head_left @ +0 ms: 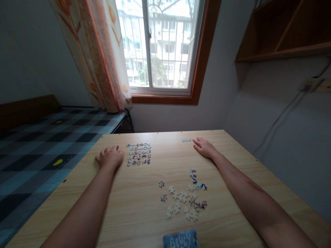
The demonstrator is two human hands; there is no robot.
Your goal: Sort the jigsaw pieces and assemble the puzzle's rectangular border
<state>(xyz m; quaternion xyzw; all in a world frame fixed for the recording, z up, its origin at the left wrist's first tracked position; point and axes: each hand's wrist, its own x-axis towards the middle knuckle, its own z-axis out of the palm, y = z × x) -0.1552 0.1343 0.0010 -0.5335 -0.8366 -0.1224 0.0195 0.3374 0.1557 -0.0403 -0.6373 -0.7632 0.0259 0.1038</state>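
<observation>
My left hand [110,157] rests on the table with its fingers loosely bent and apart, holding nothing visible. Just right of it, rows of small jigsaw puzzle pieces [139,154] are laid out in a block. My right hand [204,147] lies palm down with its fingers stretched out. Its fingertips are at the right end of a short row of light blue puzzle pieces [186,140]; whether they press on a piece is too small to tell. Nearer to me lie scattered pieces, some face down and pale [183,196], others with coloured faces [198,204].
A blue box marked "Bluey" [181,239] is at the near edge of view on the wooden table [129,206]. Left of the table is a bed with a checked cover [33,151]. A window [168,44], a curtain [100,51] and a wall shelf [284,51] are beyond.
</observation>
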